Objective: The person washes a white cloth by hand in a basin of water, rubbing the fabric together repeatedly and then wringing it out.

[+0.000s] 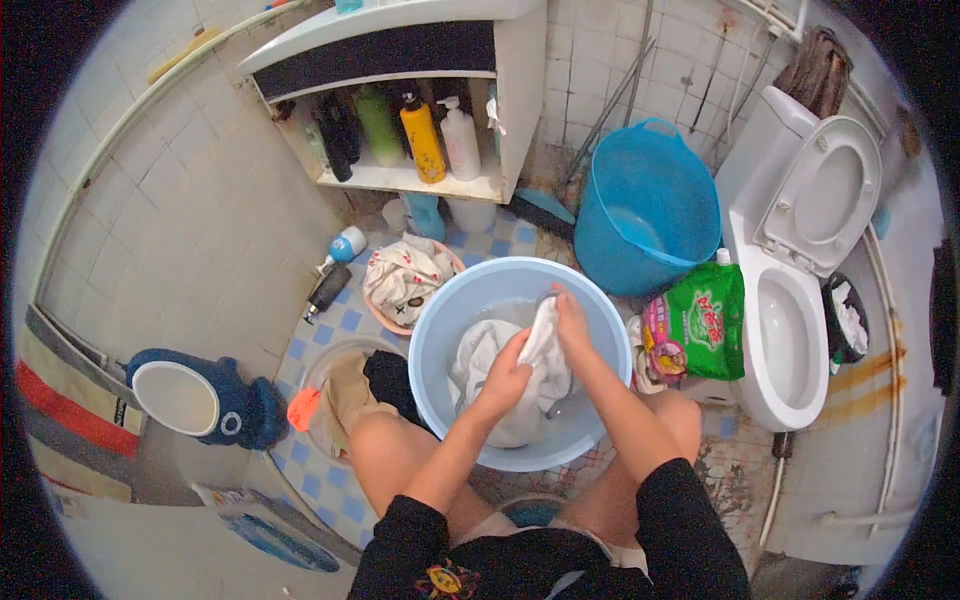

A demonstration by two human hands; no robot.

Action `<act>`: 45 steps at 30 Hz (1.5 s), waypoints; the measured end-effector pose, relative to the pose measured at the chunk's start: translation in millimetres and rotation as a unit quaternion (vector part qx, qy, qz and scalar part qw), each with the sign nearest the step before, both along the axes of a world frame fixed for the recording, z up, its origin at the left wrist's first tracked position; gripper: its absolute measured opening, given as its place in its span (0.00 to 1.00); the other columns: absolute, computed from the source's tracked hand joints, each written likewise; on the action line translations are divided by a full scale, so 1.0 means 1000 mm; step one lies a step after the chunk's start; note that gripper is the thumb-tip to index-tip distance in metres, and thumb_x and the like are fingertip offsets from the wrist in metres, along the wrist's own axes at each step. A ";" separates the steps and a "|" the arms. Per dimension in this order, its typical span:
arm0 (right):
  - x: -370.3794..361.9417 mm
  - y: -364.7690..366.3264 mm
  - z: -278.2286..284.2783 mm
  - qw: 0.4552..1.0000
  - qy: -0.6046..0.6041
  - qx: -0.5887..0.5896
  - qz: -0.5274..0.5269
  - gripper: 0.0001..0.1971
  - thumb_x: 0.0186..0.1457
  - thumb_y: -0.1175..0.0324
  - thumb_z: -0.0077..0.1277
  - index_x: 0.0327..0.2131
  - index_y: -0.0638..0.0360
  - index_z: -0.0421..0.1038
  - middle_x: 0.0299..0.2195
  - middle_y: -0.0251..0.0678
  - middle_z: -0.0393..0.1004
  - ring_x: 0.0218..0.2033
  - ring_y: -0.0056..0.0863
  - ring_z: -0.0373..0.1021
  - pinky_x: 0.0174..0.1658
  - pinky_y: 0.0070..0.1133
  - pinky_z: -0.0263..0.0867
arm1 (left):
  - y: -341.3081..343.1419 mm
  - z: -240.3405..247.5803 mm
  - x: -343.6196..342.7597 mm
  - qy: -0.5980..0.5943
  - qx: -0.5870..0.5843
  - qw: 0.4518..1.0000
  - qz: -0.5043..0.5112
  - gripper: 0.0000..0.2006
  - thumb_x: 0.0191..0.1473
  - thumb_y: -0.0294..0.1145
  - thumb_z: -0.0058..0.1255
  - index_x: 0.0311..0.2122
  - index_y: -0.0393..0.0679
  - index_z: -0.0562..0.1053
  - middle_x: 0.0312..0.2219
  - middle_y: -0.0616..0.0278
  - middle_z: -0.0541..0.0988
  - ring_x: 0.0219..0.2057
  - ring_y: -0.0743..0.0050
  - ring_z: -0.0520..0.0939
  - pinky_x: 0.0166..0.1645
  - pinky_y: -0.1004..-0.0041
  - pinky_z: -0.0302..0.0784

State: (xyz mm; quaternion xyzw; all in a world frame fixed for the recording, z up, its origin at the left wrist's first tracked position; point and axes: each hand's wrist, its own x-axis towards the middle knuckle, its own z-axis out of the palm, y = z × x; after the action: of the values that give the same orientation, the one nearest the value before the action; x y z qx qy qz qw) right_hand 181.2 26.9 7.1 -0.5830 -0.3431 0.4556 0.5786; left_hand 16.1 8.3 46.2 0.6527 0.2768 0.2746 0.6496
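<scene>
Between my knees stands a round light-blue basin (425,350) with some water in it and a wet white garment (480,350) bunched inside. My left hand (508,375) is closed on a raised fold of the garment. My right hand (572,328), a little farther and to the right, grips the upper end of the same fold near the basin's right side. The cloth between the two hands is pulled up, while the bulk lies low in the basin. The garment's exact kind cannot be made out.
Left of the basin are a pink basin of patterned clothes (405,275) and beige cloth (350,395). A green detergent bag (705,320), a tall blue bucket (640,200) and a toilet (785,350) stand right. Ahead, a white cabinet (520,90) holds bottles.
</scene>
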 end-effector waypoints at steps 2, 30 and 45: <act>-0.018 -0.004 0.010 0.997 -0.063 0.051 -0.001 0.18 0.57 0.65 0.30 0.50 0.55 0.59 0.56 0.41 0.50 0.57 0.34 0.47 0.58 0.27 0.42 | 0.009 -0.010 -0.004 -0.022 -0.047 0.995 0.091 0.36 0.37 0.14 0.31 0.58 0.41 0.48 0.54 0.52 0.55 0.55 0.62 0.57 0.57 0.72 0.52; 0.019 -0.017 0.043 0.990 -0.142 -0.005 0.006 0.14 0.51 0.63 0.45 0.39 0.59 0.68 0.35 0.41 0.71 0.38 0.31 0.67 0.41 0.25 0.60 | 0.001 0.025 -0.013 0.158 0.350 0.916 0.114 0.30 0.40 0.28 0.54 0.52 0.44 0.60 0.42 0.47 0.68 0.42 0.51 0.70 0.48 0.67 0.64; 0.011 -0.023 0.072 0.989 0.051 0.090 0.110 0.12 0.41 0.70 0.53 0.32 0.62 0.69 0.35 0.37 0.71 0.34 0.26 0.68 0.38 0.22 0.63 | 0.036 0.009 -0.025 0.122 0.061 0.985 0.107 0.21 0.45 0.31 0.52 0.47 0.41 0.65 0.39 0.56 0.72 0.39 0.69 0.73 0.41 0.75 0.67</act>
State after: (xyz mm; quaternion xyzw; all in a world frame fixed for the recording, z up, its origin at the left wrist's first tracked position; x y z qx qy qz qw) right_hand 191.9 3.6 78.9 -0.4634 -0.4145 0.5127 0.5921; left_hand -9.2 44.4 54.8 0.6866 0.4047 0.2770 0.5367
